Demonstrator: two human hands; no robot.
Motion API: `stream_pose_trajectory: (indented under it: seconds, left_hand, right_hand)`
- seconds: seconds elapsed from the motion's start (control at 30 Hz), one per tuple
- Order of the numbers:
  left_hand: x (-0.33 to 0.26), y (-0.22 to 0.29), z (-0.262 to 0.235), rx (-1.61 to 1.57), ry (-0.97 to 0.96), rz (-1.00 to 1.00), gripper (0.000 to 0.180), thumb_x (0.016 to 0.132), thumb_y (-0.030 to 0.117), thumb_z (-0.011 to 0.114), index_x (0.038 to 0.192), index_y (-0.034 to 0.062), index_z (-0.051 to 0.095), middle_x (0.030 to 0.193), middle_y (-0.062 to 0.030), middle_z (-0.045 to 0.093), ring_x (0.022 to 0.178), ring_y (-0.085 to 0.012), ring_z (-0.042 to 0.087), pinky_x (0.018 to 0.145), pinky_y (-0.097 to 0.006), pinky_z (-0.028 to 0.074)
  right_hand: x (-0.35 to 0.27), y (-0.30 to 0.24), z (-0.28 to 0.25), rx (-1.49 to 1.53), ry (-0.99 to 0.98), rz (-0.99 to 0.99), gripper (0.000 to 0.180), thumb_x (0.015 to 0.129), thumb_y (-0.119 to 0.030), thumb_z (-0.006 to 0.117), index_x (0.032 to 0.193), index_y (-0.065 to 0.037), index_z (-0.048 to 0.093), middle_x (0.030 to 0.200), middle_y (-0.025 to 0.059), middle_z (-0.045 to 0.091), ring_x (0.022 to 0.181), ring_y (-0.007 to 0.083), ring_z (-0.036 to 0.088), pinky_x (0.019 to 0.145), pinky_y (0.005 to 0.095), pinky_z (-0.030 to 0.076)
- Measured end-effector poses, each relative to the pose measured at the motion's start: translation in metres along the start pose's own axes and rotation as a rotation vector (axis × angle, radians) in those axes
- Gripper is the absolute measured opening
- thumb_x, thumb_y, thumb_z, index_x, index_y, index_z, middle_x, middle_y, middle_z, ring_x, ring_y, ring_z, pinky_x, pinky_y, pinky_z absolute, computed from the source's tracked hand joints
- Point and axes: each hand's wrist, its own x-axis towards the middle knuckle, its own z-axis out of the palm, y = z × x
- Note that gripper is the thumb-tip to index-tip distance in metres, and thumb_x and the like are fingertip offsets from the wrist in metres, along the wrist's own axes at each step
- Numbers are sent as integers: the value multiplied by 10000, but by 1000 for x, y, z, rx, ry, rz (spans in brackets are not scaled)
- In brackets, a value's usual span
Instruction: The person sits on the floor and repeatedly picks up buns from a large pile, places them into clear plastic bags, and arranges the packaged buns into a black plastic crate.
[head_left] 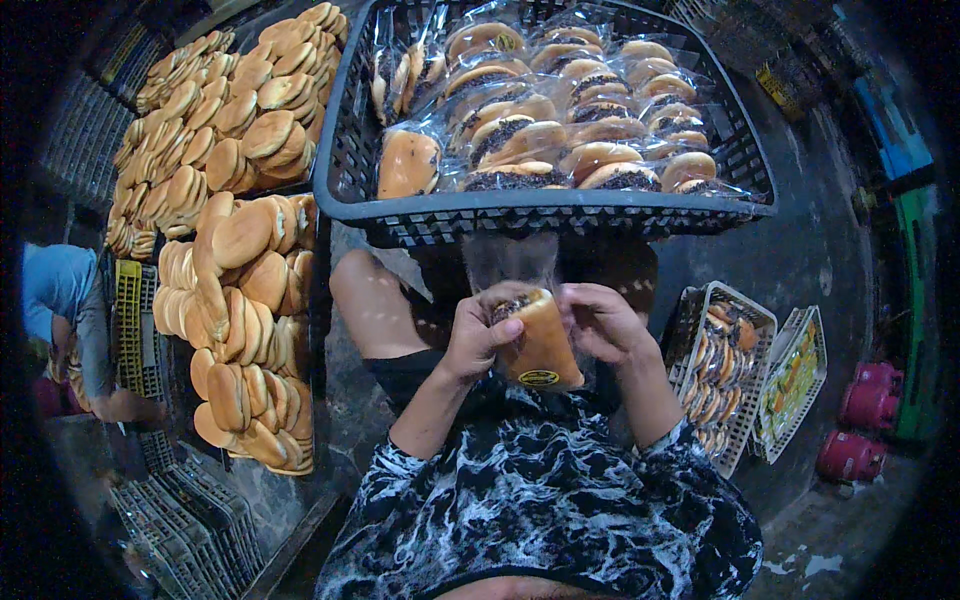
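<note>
In front of my chest, a golden bun with dark crumbly filling along its upper edge sits in a clear plastic bag. The bag's loose end stands up above the bun, and a small round yellow-and-black label is at the lower end. My left hand is closed around the bun's left side, thumb across its front. At the right side, the curled fingers of my right hand grip the edge of the bag; their tips are slightly blurred. Just beyond both hands stands a black plastic crate holding rows of bagged filled buns.
Plain buns lie piled in large stacks at my left. On the right floor are a pale crate of packed buns, another pale crate and pink gas cylinders. Stacked crates stand lower left; another person bends at far left.
</note>
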Motion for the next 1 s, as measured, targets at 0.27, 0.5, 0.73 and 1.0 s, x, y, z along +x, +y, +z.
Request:
stream_pose_trajectory:
  seconds: [0.27,0.5,0.73,1.0]
  left_hand:
    - [-1,0,3,-34,104,104,464,698,167,673,1066,-56,501,1146,-135,493,1022,-207,498,910,-327,357]
    - [-2,4,11,349,233,313,206,718,115,671,873,24,570,861,-43,533,817,-127,513,773,-251,410]
    - [7,8,18,156,275,14,231,824,211,560,729,2,537,734,3,499,692,-53,439,627,-196,359]
    - [5,11,32,516,465,353,143,796,98,591,850,17,486,768,-7,540,703,-73,496,666,-202,418]
  right_hand:
    - [18,18,-4,-82,16,130,190,822,-187,519,917,-27,558,808,8,574,723,96,530,673,222,420]
    - [18,1,17,-636,79,-593,182,774,-163,597,862,-4,583,782,25,578,747,108,530,698,245,421]
    - [12,-10,32,-456,73,-345,164,758,-97,608,885,3,577,781,33,571,730,97,519,704,241,419]
    - [19,1,32,-634,288,-567,116,771,-105,589,817,-21,524,764,41,538,684,88,504,655,233,432]
